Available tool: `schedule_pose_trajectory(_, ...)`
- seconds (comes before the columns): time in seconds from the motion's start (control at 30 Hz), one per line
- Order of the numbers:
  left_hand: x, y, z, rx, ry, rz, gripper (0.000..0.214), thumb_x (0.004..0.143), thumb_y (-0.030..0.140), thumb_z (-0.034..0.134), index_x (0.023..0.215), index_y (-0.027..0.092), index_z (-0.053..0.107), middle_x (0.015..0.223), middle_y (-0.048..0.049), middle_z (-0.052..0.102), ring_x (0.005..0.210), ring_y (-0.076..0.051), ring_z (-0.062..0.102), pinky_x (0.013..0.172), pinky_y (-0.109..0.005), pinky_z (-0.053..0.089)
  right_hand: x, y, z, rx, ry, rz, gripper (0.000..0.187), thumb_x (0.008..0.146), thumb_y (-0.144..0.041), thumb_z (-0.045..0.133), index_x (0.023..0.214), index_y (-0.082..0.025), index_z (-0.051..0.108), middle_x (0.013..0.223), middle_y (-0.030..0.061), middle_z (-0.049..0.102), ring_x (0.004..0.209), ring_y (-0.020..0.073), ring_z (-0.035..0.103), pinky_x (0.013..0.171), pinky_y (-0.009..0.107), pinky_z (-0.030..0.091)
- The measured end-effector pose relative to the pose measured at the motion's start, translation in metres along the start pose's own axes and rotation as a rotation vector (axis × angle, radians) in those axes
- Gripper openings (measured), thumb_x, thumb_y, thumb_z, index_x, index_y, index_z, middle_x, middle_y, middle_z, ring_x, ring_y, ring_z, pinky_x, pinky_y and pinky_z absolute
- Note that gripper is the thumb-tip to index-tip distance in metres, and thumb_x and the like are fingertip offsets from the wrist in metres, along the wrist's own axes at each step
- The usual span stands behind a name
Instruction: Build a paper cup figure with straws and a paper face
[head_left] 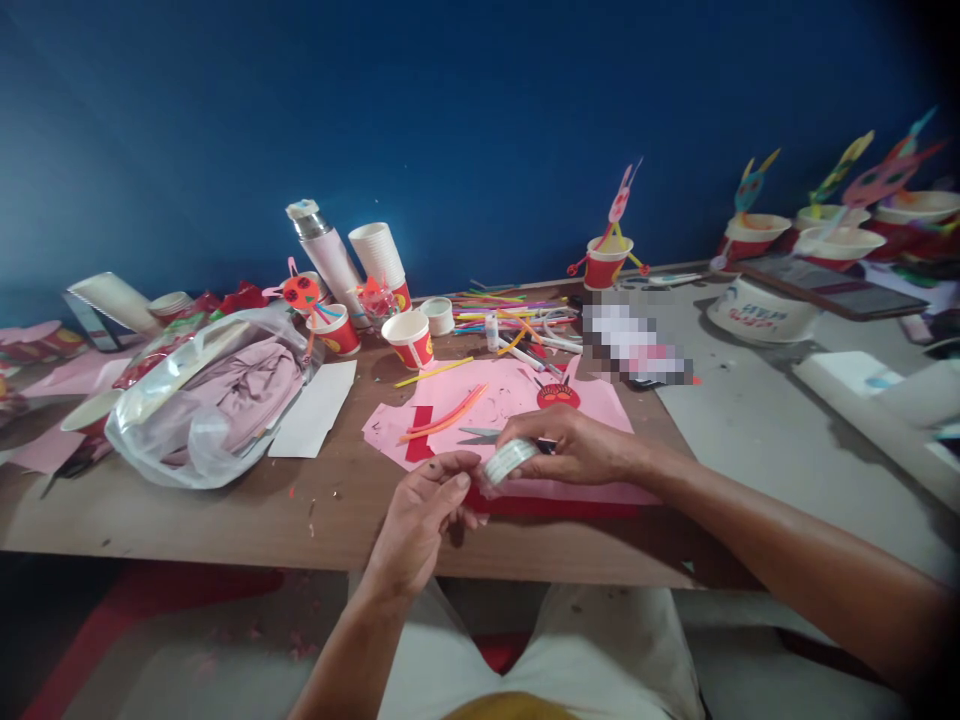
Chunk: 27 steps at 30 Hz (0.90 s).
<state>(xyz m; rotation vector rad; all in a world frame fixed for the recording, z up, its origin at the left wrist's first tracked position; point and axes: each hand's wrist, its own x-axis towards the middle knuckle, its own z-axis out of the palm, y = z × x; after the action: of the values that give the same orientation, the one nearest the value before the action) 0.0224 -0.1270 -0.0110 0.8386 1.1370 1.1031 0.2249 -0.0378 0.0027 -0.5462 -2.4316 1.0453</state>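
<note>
Right grip [577, 445] clasps tape roll [511, 461], print illegible; left grip [426, 508] curled, hold unclear

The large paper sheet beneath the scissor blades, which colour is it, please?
The paper sheet is pink, shown best in the head view.

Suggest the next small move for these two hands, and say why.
The left hand should probably draw a little tape off the roll of tape: the right hand grips the roll, and the left hand's fingers are right beside its near edge. Whether they already pinch the loose end is too small to tell.
</note>
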Motion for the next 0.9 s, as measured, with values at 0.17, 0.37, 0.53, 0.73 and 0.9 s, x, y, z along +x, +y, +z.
schedule_pose_trajectory(0.17,-0.0017,-0.0003,0.0002,0.005,0.046,0.034,0.025,0.072,0.026,0.066,0.094,0.016,0.060,0.075,-0.0011,0.063,0.048,-0.004,0.052,0.045,-0.015,0.035,0.0014,0.0019,0.0013,-0.007,0.012,0.033,0.027,0.082,-0.035,0.056,0.094,-0.012,0.062,0.079,0.0047,0.063,0.069,0.0126,0.055,0.063,0.021,0.040)
schedule_pose_trajectory(0.37,-0.0003,-0.0034,0.0004,0.032,0.018,-0.011,0.029,0.072,0.031,0.066,0.095,0.016,0.058,0.054,0.0014,0.056,0.048,-0.008,0.053,0.043,-0.016,0.028,0.0021,0.0059,0.0042,0.073,0.012,0.053,0.029,0.082,-0.037,0.054,0.093,-0.012,0.061,0.080,0.0039,0.062,0.070,0.0125,0.055,0.062,0.021,0.041)
schedule_pose_trajectory(0.53,0.0001,-0.0044,0.0014,0.014,0.000,-0.045,0.025,0.069,0.031,0.068,0.085,0.016,0.056,0.049,0.0031,0.052,0.047,-0.008,0.051,0.042,-0.016,0.026,0.0021,0.0077,0.0060,0.120,0.024,0.082,0.029,0.082,-0.037,0.055,0.093,-0.012,0.061,0.081,0.0037,0.062,0.072,0.0131,0.056,0.063,0.021,0.042)
schedule_pose_trajectory(0.73,0.0014,-0.0014,0.0040,-0.075,-0.008,0.010,0.021,0.067,0.026,0.070,0.068,0.014,0.053,0.071,0.0007,0.057,0.047,-0.005,0.048,0.048,-0.019,0.039,0.0025,0.0082,0.0056,0.156,0.001,0.089,0.029,0.080,-0.039,0.057,0.091,-0.011,0.060,0.077,0.0021,0.060,0.069,0.0119,0.054,0.061,0.020,0.041)
schedule_pose_trajectory(0.9,0.0013,-0.0002,0.0062,-0.156,-0.016,0.070,0.017,0.067,0.021,0.068,0.065,0.014,0.052,0.083,0.0013,0.053,0.047,-0.004,0.043,0.053,-0.026,0.047,0.0029,0.0079,0.0050,0.102,0.010,0.097,0.030,0.080,-0.039,0.056,0.091,-0.012,0.061,0.076,0.0014,0.059,0.068,0.0114,0.052,0.060,0.020,0.039)
